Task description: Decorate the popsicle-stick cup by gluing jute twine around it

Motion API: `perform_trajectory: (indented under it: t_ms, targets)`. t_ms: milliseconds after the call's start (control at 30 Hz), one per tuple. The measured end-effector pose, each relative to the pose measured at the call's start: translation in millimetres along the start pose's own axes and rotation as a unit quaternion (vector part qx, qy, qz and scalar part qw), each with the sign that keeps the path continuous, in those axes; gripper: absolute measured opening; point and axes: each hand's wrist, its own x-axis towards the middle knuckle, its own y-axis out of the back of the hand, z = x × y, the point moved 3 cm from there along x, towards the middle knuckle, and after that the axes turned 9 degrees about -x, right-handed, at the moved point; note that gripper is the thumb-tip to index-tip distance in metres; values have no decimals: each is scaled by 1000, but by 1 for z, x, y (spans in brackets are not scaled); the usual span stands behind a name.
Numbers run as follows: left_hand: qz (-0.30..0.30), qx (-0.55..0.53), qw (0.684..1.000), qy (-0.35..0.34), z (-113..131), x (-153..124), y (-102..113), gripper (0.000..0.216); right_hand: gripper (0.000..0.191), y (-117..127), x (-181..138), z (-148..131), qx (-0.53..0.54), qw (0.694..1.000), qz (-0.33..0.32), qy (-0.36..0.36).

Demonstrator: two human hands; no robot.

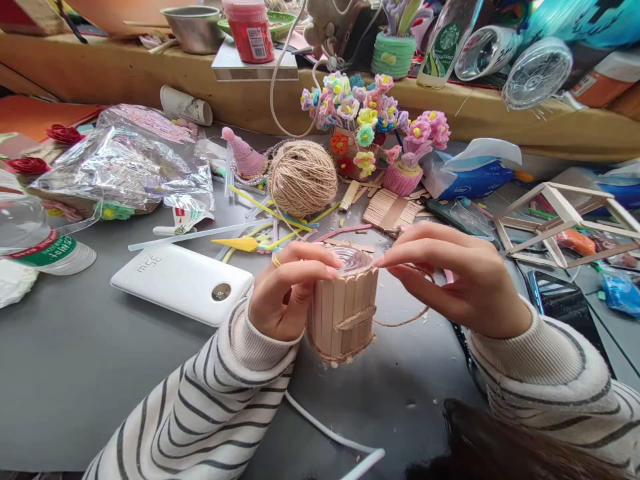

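I have my left fingers (300,272) pinching the pale wooden-stick cylinder (341,310); right fingers (425,252) at its rim, pinch unclear from here.

White power bank (175,283): "35W", inverted. Glass bottle (444,50): green label, "Starbucks". Red jar (249,33): barcode, small print illegible.

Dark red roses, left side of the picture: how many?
2. The upper rose is just left of the shiny wrapping; the lower rose is nearer the picture's left edge. More may be hidden beneath the wrapping.
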Motion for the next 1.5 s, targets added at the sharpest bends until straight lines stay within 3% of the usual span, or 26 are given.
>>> perform_trajectory:
  t_ms: [467, 700, 933, 1067, 1267, 1367, 1500]
  targets:
    - [7, 12, 1000, 13, 2, -1, 1, 23, 19, -3, 2, -1, 8, 1000, -2, 10]
    - [8, 69, 998, -7, 4, -2, 3, 21, 18, -6, 0, -1, 22, 1000, 4, 17]
    - [1, 62, 998, -21, 5, 1, 2, 22, 17, -8, 0, -4, 16, 1000, 13, 12]
    - [-10, 39, 999, -15, 4, 1, 2, 23, 24, -7, -1, -4, -1, 1000, 13, -6]
    - [40, 8, 998, 47, 5, -4, 5, 24, 23, -4, -1, -4, 5, 1000, 2, -12]
    - [10, 71, 996, 55, 8, -2, 6, 41, 31, -7, -4, -6, 9, 1000, -22, -19]
    - [-45, 136, 989, 33, 13, 5, 6, 38, 21, -11, -8, -8, 12, 998, -46, -28]
